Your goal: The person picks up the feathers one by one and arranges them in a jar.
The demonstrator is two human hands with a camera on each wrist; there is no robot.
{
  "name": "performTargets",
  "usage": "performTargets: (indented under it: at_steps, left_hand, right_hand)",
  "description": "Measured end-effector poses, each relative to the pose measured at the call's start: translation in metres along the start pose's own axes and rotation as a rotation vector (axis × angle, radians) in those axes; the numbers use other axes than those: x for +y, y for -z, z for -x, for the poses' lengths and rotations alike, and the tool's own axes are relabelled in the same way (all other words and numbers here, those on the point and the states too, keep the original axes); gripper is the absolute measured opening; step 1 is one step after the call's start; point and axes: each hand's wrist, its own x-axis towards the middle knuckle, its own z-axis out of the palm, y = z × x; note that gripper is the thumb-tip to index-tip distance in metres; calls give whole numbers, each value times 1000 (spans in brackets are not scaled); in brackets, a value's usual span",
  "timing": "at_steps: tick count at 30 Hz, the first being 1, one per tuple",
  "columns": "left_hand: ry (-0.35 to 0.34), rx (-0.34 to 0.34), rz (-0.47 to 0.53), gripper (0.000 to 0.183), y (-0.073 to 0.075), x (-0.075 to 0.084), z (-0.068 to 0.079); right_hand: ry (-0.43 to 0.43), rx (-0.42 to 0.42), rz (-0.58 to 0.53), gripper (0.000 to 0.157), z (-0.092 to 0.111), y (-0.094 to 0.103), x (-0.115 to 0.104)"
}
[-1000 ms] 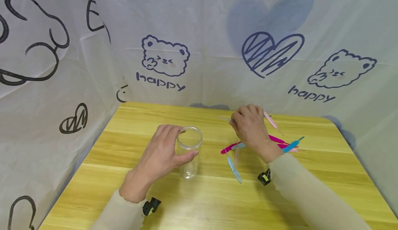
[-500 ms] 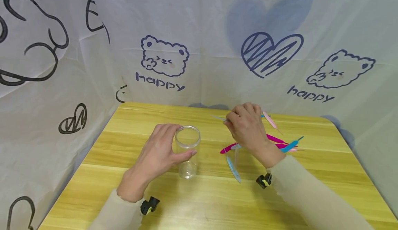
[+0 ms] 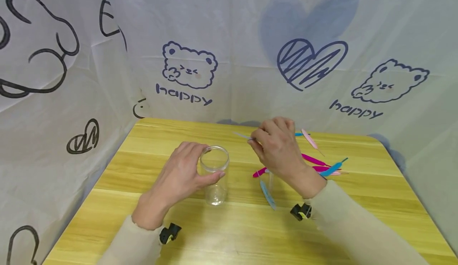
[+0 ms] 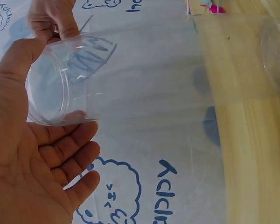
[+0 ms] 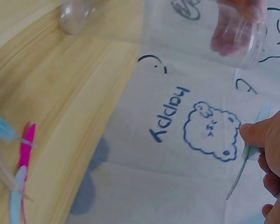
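Observation:
A tall clear plastic jar [image 3: 216,183] stands upright on the wooden table, with its mouth up and nothing visible inside. My left hand [image 3: 180,173] holds it near the rim, thumb on the near side and fingers round the back. In the left wrist view the jar [image 4: 149,60] runs sideways, held between thumb and fingers. My right hand [image 3: 280,147], raised to the right of the jar, pinches a pale blue feather [image 5: 245,161] between thumb and index finger. In the head view the feather's thin tip [image 3: 241,135] points left toward the jar mouth.
Several feathers lie scattered on the table [image 3: 200,233] under and beyond the right hand: a light blue one [image 3: 266,195], a magenta one [image 3: 313,159], a bright blue one [image 3: 332,169] and a pink one [image 3: 309,139]. A white cloth [image 3: 243,98] with drawings hangs behind the table.
My right hand has moved left toward the jar, carrying the pale blue feather. The left hand keeps its hold on the jar, which stays nearly in place.

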Motion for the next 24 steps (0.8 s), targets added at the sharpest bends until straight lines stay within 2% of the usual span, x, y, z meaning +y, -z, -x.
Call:
performTargets:
  at_steps: [5,13,19,24]
  left_hand:
    - [-55,20,-36,69,1,-1,-2]
    - [-2,-29,-23,66,3,-1,-3]
    - [-1,-28,-17,66,3,-2,-2]
    - [0,-33,3,66,2,-2,-2]
  right_hand:
    - [22,23,-31,14,-11,7,-10]
    - [61,58,-66,15,-30,16,-33]
    - [62,112,-174,14,-43,15,-48]
    - [18,142,-309,15,-52,11,-58]
